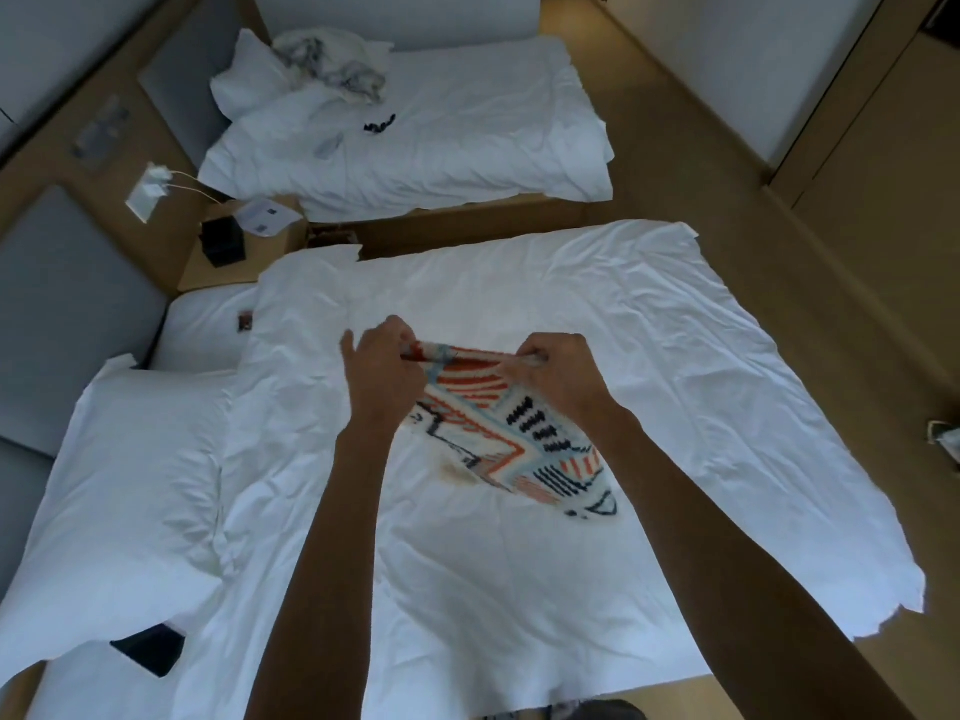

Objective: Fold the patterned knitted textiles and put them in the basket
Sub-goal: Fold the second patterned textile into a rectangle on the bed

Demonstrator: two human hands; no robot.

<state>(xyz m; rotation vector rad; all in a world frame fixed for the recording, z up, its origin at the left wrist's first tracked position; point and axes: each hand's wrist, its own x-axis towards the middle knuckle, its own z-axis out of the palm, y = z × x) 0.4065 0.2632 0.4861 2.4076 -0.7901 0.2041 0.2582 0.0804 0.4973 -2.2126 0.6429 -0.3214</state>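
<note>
A patterned knitted textile (519, 449) in white, orange, pale blue and black hangs over the middle of the near bed. My left hand (387, 368) pinches its upper left corner and my right hand (558, 374) pinches its upper right corner, so the top edge is stretched between them. The lower part trails down toward the white duvet (649, 356); I cannot tell whether it touches. No basket is in view.
A pillow (130, 485) lies at the near bed's left, with a dark flat object (150, 649) below it. A second bed (441, 132) stands behind with crumpled cloth (332, 65). A bedside table (244, 241) carries a black box. Tan floor runs along the right.
</note>
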